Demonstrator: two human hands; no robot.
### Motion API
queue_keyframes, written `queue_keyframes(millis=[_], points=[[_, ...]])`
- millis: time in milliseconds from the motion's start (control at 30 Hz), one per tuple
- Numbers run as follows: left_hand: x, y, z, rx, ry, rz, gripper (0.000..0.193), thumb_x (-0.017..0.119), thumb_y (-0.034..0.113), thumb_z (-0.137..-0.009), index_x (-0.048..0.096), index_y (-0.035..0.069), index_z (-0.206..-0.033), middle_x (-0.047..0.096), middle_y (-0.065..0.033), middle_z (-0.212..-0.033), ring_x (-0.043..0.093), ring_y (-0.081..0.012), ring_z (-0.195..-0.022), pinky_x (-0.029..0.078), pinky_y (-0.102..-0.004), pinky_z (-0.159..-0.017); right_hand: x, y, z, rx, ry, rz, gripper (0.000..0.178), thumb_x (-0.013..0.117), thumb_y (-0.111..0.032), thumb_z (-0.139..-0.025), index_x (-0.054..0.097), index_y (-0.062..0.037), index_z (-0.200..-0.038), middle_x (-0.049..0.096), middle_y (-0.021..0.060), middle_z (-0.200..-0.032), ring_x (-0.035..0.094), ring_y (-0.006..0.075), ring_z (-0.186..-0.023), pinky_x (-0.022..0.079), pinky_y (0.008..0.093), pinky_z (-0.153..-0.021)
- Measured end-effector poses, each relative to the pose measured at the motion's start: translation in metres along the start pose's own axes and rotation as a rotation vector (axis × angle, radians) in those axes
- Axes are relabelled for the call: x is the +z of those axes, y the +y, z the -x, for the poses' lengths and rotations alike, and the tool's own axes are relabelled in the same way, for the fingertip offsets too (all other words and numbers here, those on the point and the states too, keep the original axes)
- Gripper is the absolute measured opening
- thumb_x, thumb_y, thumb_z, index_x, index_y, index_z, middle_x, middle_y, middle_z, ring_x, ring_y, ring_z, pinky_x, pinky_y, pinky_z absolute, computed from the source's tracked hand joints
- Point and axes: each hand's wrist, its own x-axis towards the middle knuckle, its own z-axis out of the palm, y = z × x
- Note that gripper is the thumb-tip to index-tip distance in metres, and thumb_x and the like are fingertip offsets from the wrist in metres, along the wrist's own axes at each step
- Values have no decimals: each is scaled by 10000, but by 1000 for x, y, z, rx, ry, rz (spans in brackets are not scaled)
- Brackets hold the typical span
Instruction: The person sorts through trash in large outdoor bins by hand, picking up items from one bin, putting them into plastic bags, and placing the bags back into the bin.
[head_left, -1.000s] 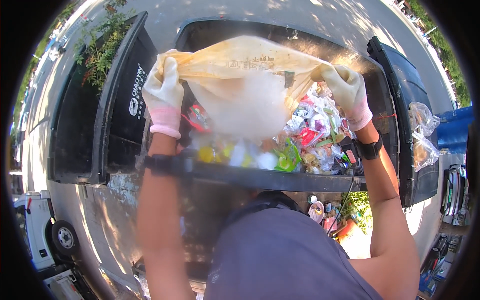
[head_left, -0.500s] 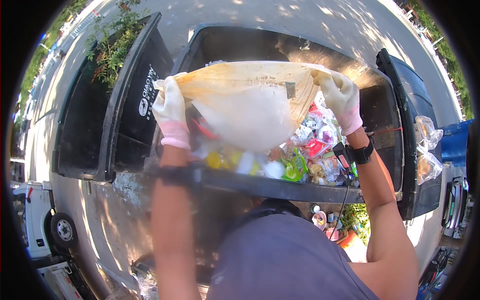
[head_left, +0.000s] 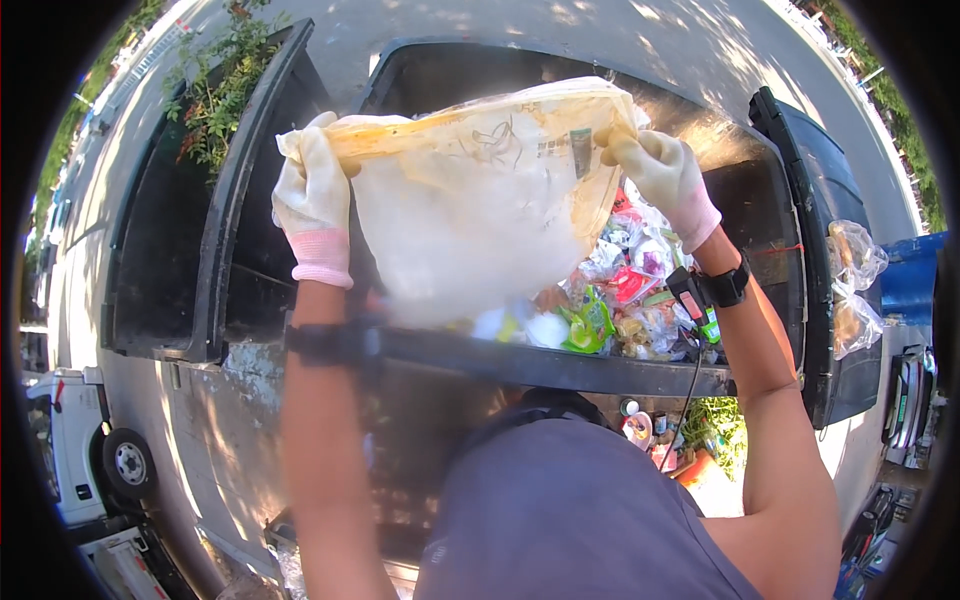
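A large white plastic bag, stained yellow-brown along its upper edge, is stretched between my two gloved hands. My left hand, in a white glove with a pink cuff, grips its upper left corner. The upper right corner is pinched in my right hand, gloved the same way. The bag hangs over an open dark trash bin and hides much of what lies inside. Mixed trash shows to the right of the bag, with a green wrapper near the front rim.
Another dark bin with leafy branches stands at the left. Clear plastic bags hang on the bin's lid at the right. A white truck is at the lower left, and a cable runs down by my right arm.
Both hands have risen slightly, the left one also moving outward to the left. The bag is pulled higher and spread flatter, with more of its printed face showing.
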Motion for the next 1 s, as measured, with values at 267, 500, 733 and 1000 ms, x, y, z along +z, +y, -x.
queue_keyframes(millis=[267,500,733,1000], points=[[13,1,27,306,-259,-119,546,660,170,-1046,502,-37,-1526,665,-165,-1373,651,-180,-1170,530,-310,-1009,35,-20,13,-241,56,-155,244,669,-211,-963,747,15,-909,703,81,-830,605,100,-767,504,313,-681],[66,1,65,377,-546,-248,642,728,116,-897,532,13,-1500,728,-151,-1284,704,-163,-1108,564,-315,-942,66,-65,8,-1035,-123,163,186,637,-142,-974,711,20,-917,702,117,-928,660,201,-802,545,355,-719],[43,16,59,63,-509,-67,226,626,79,-950,765,-18,-1099,787,-122,-1050,747,-192,-991,574,-319,-902,57,-58,22,-659,-292,9,243,628,-187,-984,726,25,-914,748,146,-1021,710,228,-878,574,347,-769],[12,-6,66,-121,-240,185,256,623,-7,-927,754,-24,-1146,771,-103,-1072,716,-156,-998,571,-279,-833,68,-12,24,-279,-280,-152,738,784,-337,-903,532,12,-1502,699,198,-1260,673,249,-1162,572,384,-957]])
